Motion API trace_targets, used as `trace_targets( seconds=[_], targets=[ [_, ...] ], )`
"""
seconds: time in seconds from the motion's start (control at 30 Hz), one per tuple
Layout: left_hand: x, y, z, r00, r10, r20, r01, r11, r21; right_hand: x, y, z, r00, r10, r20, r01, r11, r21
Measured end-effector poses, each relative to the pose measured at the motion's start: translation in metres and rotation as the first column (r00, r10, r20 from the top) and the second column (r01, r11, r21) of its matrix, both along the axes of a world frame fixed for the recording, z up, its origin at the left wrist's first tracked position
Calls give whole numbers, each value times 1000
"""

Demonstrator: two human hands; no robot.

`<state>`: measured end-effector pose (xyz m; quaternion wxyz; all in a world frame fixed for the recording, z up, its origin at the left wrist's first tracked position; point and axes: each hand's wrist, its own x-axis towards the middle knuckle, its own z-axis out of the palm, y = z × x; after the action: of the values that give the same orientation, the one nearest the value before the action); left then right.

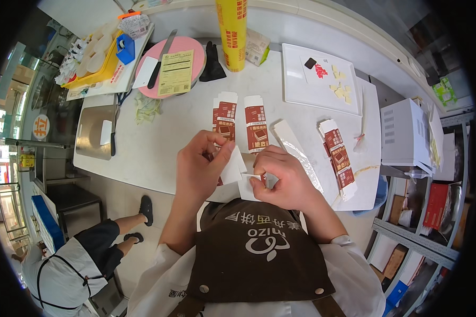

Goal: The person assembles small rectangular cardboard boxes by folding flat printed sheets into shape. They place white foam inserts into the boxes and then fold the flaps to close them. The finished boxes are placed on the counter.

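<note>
Seen from above, a person in a brown apron (259, 259) and white sleeves stands at the near edge of a white tabletop (158, 142). Both hands meet just over that edge, closed on a small white carton (241, 177) with dark red panels, partly folded. The left hand (198, 169) pinches one white flap between thumb and fingers, and the right hand (283, 177) curls round the other side, fingers tucked against the card (the carton's middle is mostly hidden by both hands). Just beyond the hands lie two flat unfolded cartons (240, 124) of the same red and white, side by side. To their right a strip of clear wrapping (296, 150) lies at a slant, and further right a third flat carton (339, 158) rests near the tabletop's right edge. On the left side sits a metal tray (92, 132) with a knife (112, 138) along its right rim. Farther back, a round pink board (177, 66) carries a yellowish printed sheet (175, 73) and a long knife (161, 58), with a black glove (212, 63) just beside it. A tall yellow roll (231, 31) stands upright at the far centre. To the far right lies a white rectangular tray (301, 84) holding small pale pieces (341, 87). At far left a yellow tray (98, 61) holds white cups. Off the tabletop, at lower left, another person (74, 269) in white sits low near the floor.
</note>
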<state>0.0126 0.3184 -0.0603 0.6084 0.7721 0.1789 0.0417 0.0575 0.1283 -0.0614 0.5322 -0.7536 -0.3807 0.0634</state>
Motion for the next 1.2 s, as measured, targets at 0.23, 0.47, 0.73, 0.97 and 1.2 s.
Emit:
trace_targets(
  seconds=[0.23,0.47,0.73,0.97,1.2],
  targets=[
    [-2,0,1,983,-177,-41,179,981,75,-2,-1,-7,999,-21,-45,19,999,-30],
    [-4,2,-2,979,-201,-46,194,973,-127,-5,-3,-30,936,-38,-349,82,990,114],
    [-7,0,-10,962,-257,-95,231,947,-223,-6,4,-40,894,-80,-441,165,974,157],
    [-12,5,-5,866,-488,105,466,866,181,0,-1,-49,845,-86,-528,192,970,149],
    [-12,8,-2,837,-544,57,502,806,315,2,1,-42,773,-7,-635,123,983,139]
  ],
)
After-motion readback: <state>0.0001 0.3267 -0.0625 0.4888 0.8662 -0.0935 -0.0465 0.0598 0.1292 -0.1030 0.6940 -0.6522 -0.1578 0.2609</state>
